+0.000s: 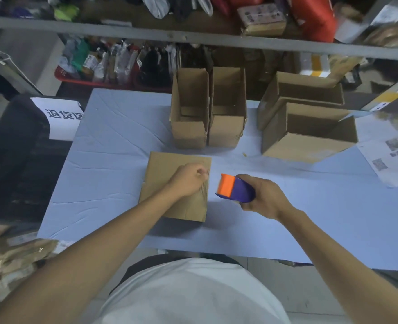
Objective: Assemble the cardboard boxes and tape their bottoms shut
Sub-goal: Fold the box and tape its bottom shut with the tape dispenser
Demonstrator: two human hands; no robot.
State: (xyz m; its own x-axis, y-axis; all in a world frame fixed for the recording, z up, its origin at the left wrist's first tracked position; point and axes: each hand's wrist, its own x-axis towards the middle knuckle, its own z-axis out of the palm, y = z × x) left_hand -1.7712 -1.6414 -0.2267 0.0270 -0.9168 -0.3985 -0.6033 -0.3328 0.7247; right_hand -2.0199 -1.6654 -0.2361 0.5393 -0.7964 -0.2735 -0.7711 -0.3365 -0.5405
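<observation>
Cardboard box [167,181] sits bottom-up on our desk [104,146], long axis running away from us. Our left hand [189,180] rests curled on it; our right hand [264,197] grips the tape dispenser [234,188], orange end pointing left.

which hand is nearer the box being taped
Left. The left hand rests on the box; the right hand holds the tape dispenser just beside its right edge.
</observation>
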